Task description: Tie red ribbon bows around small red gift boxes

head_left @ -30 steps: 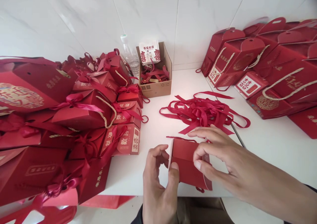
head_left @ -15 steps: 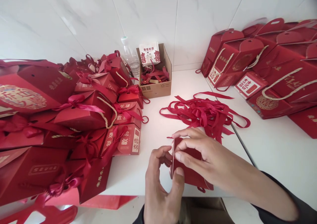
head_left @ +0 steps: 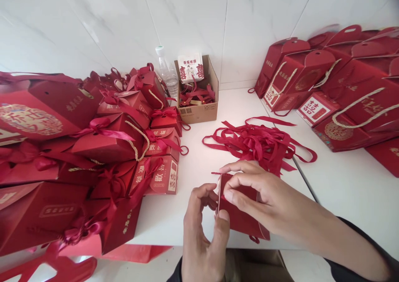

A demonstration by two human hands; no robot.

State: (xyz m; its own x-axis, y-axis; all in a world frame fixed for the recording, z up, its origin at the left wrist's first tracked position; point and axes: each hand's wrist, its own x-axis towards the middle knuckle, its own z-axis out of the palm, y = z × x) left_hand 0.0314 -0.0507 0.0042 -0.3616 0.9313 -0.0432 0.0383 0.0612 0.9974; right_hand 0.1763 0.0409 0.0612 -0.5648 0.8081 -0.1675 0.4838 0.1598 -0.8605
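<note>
A small red gift box [head_left: 247,205] stands near the table's front edge, with a thin twisted cord at its far edge and a cord loop low on its near side. My left hand [head_left: 204,224] grips the box's left side, fingers curled behind and thumb in front. Thumb and index finger of my right hand [head_left: 258,192] are pinched together over the top of the box. A bit of red shows at those fingertips, but what they hold is hidden. Just beyond the hands lies a loose heap of red ribbons [head_left: 252,143].
Many finished-looking red boxes tied with bows [head_left: 106,136] crowd the left. Larger red boxes with rope handles [head_left: 352,87] stand at right. By the wall are a cardboard box [head_left: 199,112] of ribbon pieces and a clear plastic bottle [head_left: 168,74]. A seam [head_left: 307,186] crosses the white table.
The view has shifted slightly. My right thumb and index finger remain pinched at the top of the box, and my left hand keeps its grip with only slight thumb movement.
</note>
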